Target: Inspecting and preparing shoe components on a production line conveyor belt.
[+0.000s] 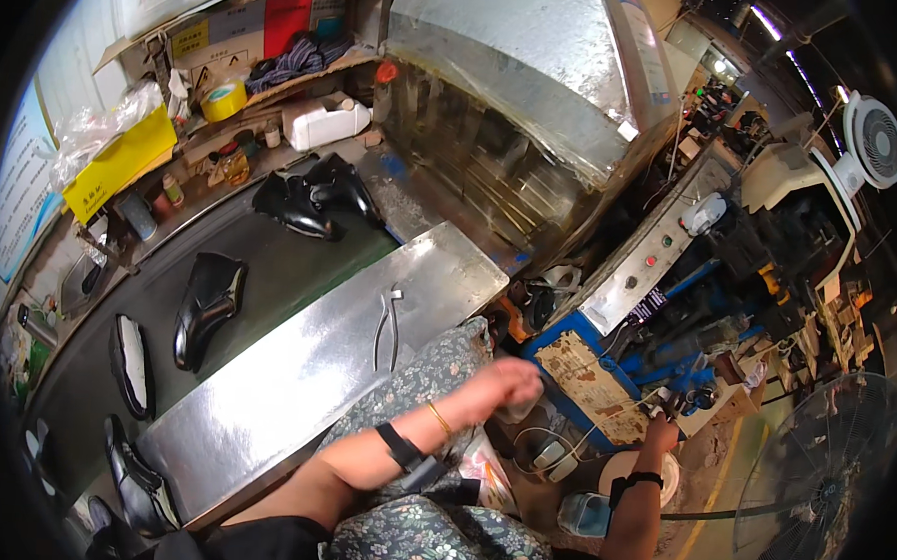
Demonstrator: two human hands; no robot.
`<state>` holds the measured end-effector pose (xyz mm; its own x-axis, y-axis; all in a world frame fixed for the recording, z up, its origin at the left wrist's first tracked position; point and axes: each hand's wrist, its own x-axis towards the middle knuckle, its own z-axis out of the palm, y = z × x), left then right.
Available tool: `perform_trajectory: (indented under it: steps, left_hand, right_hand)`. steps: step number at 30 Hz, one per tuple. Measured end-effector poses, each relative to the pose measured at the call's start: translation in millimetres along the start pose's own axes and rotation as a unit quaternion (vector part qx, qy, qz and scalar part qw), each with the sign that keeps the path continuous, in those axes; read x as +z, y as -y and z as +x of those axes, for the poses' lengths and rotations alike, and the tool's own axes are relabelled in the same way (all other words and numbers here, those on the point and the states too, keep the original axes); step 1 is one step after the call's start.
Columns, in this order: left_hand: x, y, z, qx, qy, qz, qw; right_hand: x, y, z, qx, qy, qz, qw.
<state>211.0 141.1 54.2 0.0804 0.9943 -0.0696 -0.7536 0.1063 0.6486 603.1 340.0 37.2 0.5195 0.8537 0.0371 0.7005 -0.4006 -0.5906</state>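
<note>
My left hand (509, 385) is closed and a little blurred, held over my flowered apron (414, 379) near the blue machine (589, 391). What it holds, if anything, is hidden. Farther right, my right hand (662, 429) reaches to the machine's dark working part (675, 400), fingers closed against something I cannot make out. A pair of pincers (387, 332) lies on the shiny metal plate (294, 383) to the left of my left hand. Black shoes stand on the dark belt beyond the plate, among them one upright shoe (207, 305) and a pair (317, 196) farther back.
A metal-hooded chamber (508, 62) stands over the far end of the belt (279, 273). Along its far side runs a shelf with yellow tape (224, 101) and a white jug (325, 122). A large floor fan (825, 487) stands at the right; a bucket (586, 513) is below my right hand.
</note>
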Motion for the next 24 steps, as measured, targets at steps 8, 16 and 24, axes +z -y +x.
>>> perform_trajectory:
  steps: [8, 16, 24]
  left_hand:
    - [-179.1, -179.2, -5.5, 0.193, -0.497, 0.669, 0.517]
    - [-264.5, -242.5, 36.1, 0.088, -0.689, 0.381, 0.611]
    - [-287.3, -279.7, 92.7, 0.077, -0.731, 0.425, 0.528]
  right_hand:
    - [2.8, 0.9, -0.4, 0.001, -0.013, 0.049, 0.999]
    - [15.6, -22.6, 12.7, -0.05, -0.068, 0.042, 0.996]
    - [9.4, -15.4, 4.3, -0.004, -0.027, 0.095, 0.995]
